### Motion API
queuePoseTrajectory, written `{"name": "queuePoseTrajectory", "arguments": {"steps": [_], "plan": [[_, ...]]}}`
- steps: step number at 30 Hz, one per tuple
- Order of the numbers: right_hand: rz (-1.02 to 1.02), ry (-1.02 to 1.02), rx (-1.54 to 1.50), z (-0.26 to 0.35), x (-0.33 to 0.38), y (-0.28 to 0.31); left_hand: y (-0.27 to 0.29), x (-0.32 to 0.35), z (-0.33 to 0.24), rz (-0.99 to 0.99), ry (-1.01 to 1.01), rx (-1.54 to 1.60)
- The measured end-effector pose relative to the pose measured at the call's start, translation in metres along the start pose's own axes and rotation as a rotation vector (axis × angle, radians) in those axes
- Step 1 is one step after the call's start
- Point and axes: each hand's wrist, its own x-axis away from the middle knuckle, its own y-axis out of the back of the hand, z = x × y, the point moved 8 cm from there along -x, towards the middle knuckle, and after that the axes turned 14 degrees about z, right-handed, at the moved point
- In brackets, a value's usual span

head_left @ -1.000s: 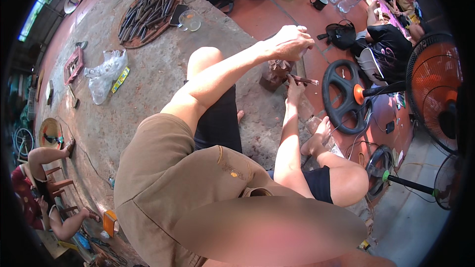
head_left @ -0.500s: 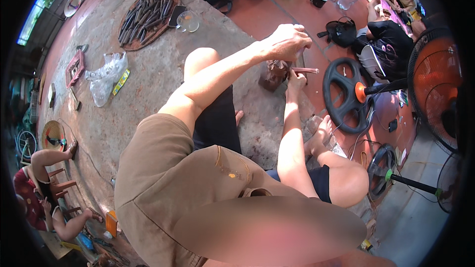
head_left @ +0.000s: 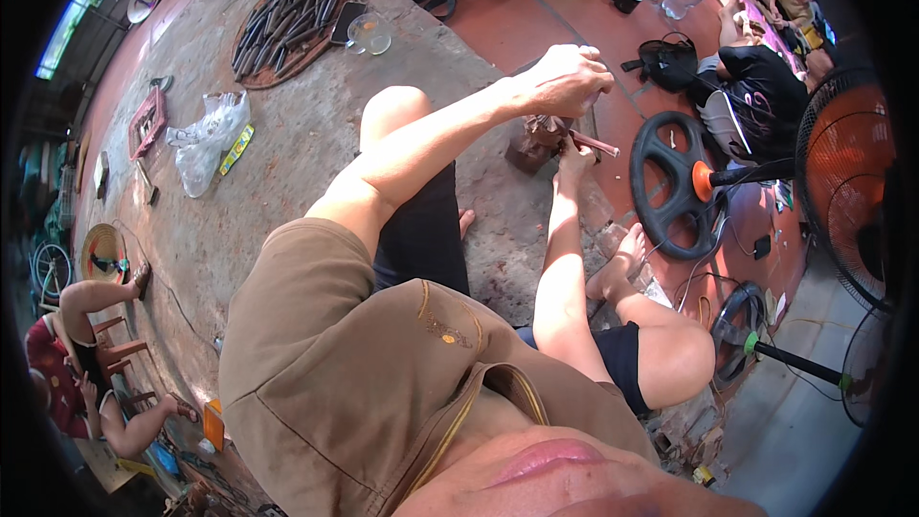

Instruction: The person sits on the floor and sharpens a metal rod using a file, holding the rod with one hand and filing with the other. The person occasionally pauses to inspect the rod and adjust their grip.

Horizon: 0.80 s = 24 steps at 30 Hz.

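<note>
Left hand (head_left: 565, 79) is up over a small brown block (head_left: 529, 146) on the concrete floor (head_left: 316, 153), fist closed, though on what I cannot tell. Right hand (head_left: 574, 148) sits just beside the block, pinching a thin reddish-brown stick (head_left: 595, 144) that juts out to the right. Work looks midway (a round tray (head_left: 251, 69) of similar dark sticks lies well apart, far left). The stick is slim, straight and dull-coloured.
</note>
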Motion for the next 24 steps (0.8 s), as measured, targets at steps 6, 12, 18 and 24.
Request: {"name": "queuePoseTrajectory", "arguments": {"steps": [6,12,18,24], "plan": [[0.414,-0.368,0.488,0.0,-0.032,-0.003,-0.003,0.003,0.005,0.04,0.036,-0.01],[0.235,-0.307,0.259,-0.012,-0.029,0.012,0.0,0.0,0.002,0.024,0.024,0.007],[0.203,-0.22,0.289,-0.004,-0.013,0.003,0.001,0.003,0.004,0.009,0.028,0.011],[0.45,-0.418,0.327,0.007,-0.026,-0.001,0.004,-0.001,0.0,-0.008,-0.004,0.033]]}}
